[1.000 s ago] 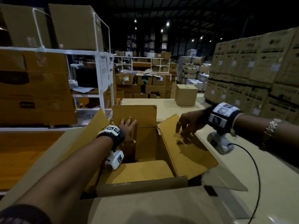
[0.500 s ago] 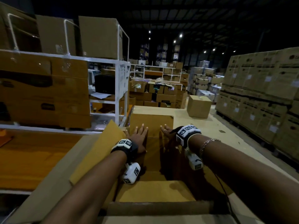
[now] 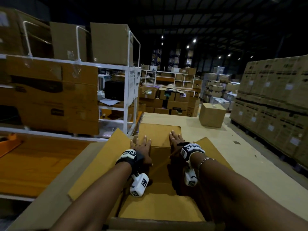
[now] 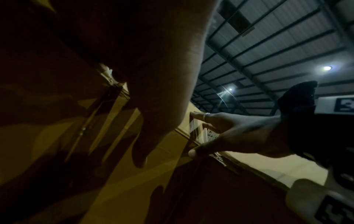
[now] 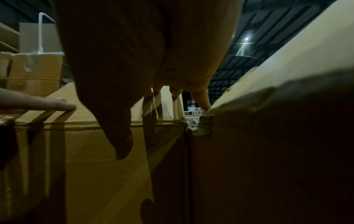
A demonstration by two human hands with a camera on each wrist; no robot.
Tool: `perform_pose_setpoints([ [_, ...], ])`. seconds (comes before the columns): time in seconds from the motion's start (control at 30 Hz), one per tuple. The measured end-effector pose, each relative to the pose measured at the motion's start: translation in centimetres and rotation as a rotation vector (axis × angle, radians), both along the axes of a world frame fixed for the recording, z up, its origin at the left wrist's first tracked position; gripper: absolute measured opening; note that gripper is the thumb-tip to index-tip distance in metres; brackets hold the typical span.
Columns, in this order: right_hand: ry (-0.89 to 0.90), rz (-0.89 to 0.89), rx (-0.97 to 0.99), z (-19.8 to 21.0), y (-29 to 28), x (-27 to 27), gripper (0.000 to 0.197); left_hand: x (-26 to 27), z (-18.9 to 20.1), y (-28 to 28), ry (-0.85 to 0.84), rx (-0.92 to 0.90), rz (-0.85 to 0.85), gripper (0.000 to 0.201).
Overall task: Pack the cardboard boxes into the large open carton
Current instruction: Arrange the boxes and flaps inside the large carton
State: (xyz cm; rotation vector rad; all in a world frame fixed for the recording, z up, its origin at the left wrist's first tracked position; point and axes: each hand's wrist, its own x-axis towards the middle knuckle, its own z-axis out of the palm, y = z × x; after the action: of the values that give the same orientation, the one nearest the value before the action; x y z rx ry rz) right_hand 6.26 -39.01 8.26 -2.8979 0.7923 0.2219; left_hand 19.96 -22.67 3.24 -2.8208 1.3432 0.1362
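The large open carton (image 3: pixel 160 209) stands right in front of me with all its flaps spread. My left hand (image 3: pixel 141 145) and right hand (image 3: pixel 176 140) lie side by side on the far flap (image 3: pixel 160 134), fingers straight and pressing on it. Neither holds anything. In the left wrist view my left hand (image 4: pixel 153 106) fills the top and my right hand (image 4: pixel 229 133) spreads over the flap's edge. The right wrist view has my right hand (image 5: pixel 143 75) against the carton's far wall (image 5: pixel 95 166). A small closed cardboard box (image 3: pixel 212 115) sits far off on the table (image 3: pixel 233 147), to the right.
The carton's left flap (image 3: pixel 103 162) and right flap (image 3: pixel 211 152) stick out sideways. A white shelf rack (image 3: pixel 128 90) loaded with cartons stands at the left. A tall wall of stacked cartons (image 3: pixel 275 100) runs along the right. More boxes pile up beyond the table.
My right hand left the right flap and moved left onto the far flap, beside my left hand. My left hand stayed on that flap. The head view lifted slightly.
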Motion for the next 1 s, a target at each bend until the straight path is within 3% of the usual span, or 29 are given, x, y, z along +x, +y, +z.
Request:
perform_pose_setpoints([
  [0.17,0.001,0.038,-0.037,0.4,0.5,-0.6,0.127,-1.4,-0.2,1.1,-0.001,0.054,-0.006,0.128],
  [0.3,0.036,0.078,-0.06,1.6,0.9,-1.3,0.124,-3.4,2.7,2.7,0.091,0.132,-0.015,0.123],
  [0.47,0.073,0.092,-0.086,3.7,1.7,-3.3,0.122,-4.5,5.3,4.2,0.14,0.108,0.004,0.129],
  [0.63,0.104,0.163,-0.057,3.6,3.2,-4.4,0.121,-6.7,6.9,5.7,0.251,0.037,0.022,0.114],
  [0.8,0.151,0.255,-0.052,3.0,7.2,-6.0,0.117,-8.8,6.6,6.8,0.39,0.086,0.062,0.125],
  [1.0,0.203,0.29,-0.016,3.4,8.8,-8.0,0.112,-13.2,6.4,8.2,0.53,0.325,0.06,0.093],
])
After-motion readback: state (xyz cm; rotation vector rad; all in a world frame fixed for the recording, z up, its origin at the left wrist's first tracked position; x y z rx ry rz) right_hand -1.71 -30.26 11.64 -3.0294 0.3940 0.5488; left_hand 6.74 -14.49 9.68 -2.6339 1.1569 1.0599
